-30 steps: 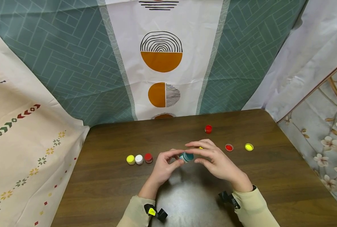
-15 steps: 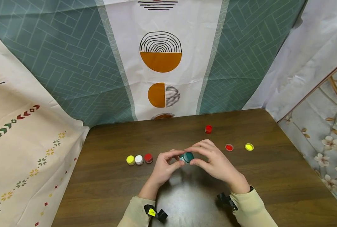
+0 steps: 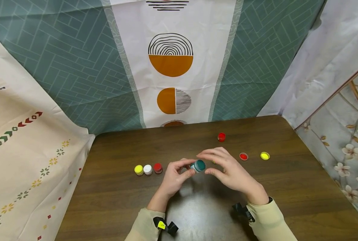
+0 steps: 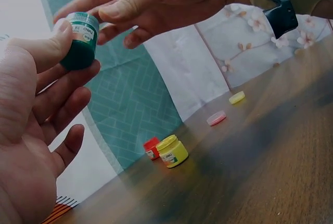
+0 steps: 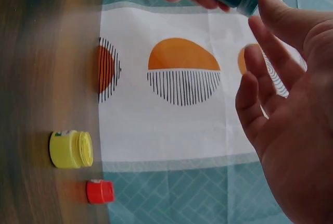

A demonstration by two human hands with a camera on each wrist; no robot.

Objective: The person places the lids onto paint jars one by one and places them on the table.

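A small dark green paint jar (image 3: 198, 166) with its lid on is held up over the table, tilted toward the right. My left hand (image 3: 174, 175) pinches its body between thumb and fingers; the label faces the camera in the left wrist view, on the jar (image 4: 83, 34). Around the lid end, my right hand (image 3: 225, 167) is spread in a loose arch, thumb and fingertips just off the lid in the head view. Behind that hand stands an uncapped yellow paint jar (image 4: 173, 152), almost hidden from the head camera. An uncapped red paint jar (image 3: 221, 137) stands farther back.
On the left, a yellow jar (image 3: 139, 170), a white jar (image 3: 148, 169) and a red jar (image 3: 158, 168) stand capped in a row. A red lid (image 3: 243, 156) and a yellow lid (image 3: 265, 156) lie to the right. Patterned cloth (image 3: 173, 77) hangs behind the table.
Half a second ago my right fingers and thumb closed in around the green lid; now they have drawn back and spread off it. The left hand keeps its pinch on the jar.
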